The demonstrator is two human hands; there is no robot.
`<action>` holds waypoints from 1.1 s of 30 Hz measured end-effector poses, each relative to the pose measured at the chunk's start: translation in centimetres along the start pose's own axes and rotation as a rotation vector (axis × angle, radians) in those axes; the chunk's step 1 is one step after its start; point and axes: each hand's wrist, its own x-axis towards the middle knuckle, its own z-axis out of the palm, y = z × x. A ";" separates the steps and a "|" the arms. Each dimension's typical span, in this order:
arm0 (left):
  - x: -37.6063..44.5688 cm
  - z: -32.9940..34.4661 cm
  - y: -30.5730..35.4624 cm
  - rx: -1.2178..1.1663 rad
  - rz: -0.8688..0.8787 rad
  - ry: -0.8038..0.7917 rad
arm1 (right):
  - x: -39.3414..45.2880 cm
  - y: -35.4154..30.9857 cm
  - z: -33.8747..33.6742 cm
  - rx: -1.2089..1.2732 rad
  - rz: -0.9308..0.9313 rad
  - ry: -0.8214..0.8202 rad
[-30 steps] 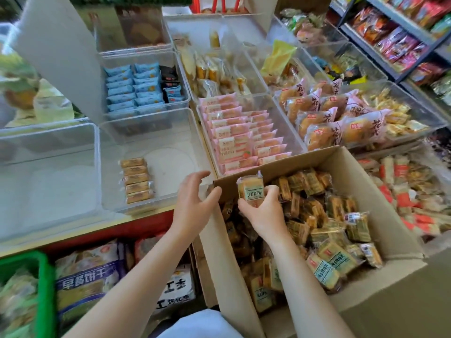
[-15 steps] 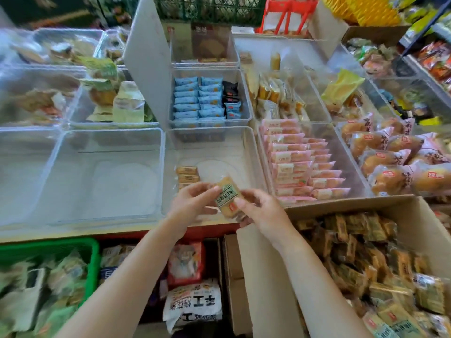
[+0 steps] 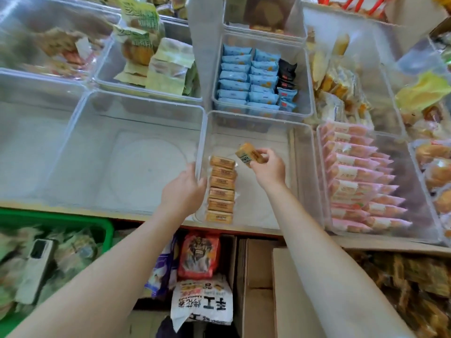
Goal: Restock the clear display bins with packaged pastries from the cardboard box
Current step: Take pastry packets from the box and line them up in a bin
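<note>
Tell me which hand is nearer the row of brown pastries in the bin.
Left. The left hand rests against the bin wall beside the row; the right hand holds a pastry above, farther right.

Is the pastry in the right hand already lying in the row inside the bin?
No: the right hand pinches the pastry above the bin, apart from the row of pastries on its floor.

Person, two arms in view: left hand (image 3: 181, 191) and right hand (image 3: 269, 168), both bare. Forearms uncovered to the frame's lower edge; no sleeves, rings, watch or gloves visible.
</note>
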 end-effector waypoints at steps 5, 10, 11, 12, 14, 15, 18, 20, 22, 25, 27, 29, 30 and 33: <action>0.0 0.1 0.1 0.011 -0.010 -0.015 | 3.6 -0.7 4.2 -0.100 -0.061 -0.140; 0.2 0.2 0.0 0.013 -0.016 -0.019 | 4.3 -0.6 6.1 -0.094 -0.053 -0.345; 0.2 0.2 0.0 0.012 -0.018 -0.020 | 4.4 -0.6 6.3 -0.092 -0.052 -0.332; 0.2 0.2 -0.1 0.004 -0.019 -0.019 | 4.3 -0.6 6.5 -0.103 -0.048 -0.325; 0.2 0.2 0.0 -0.005 -0.019 -0.017 | 4.2 -0.6 7.1 -0.169 -0.051 -0.298; 0.1 0.1 0.1 -0.003 -0.020 -0.019 | 4.1 -0.6 7.5 -0.226 -0.062 -0.266; 0.0 -0.1 0.4 0.007 -0.030 -0.021 | 3.9 -1.0 8.4 -0.360 -0.057 -0.179; -0.1 -0.2 0.5 0.023 -0.036 -0.033 | 3.5 -1.3 8.4 -0.352 -0.037 -0.174; -0.1 -0.2 0.6 0.034 -0.036 -0.036 | 2.7 -1.3 7.9 -0.296 -0.005 -0.175; -0.1 -0.2 0.7 0.058 -0.043 -0.020 | 0.6 -1.5 5.9 -0.194 0.024 -0.133; -0.4 -0.2 0.9 0.092 -0.038 -0.014 | -2.1 -2.1 3.8 -0.109 0.003 -0.112; -0.8 -0.3 1.4 0.122 -0.054 -0.004 | -6.1 -2.6 1.2 -0.008 -0.056 -0.129; -1.0 -0.4 1.7 0.148 -0.083 -0.012 | -8.4 -2.8 -0.4 0.033 -0.088 -0.146; -2.2 -0.4 3.5 0.386 -0.090 0.011 | -15.2 -1.9 -5.5 0.105 -0.191 -0.091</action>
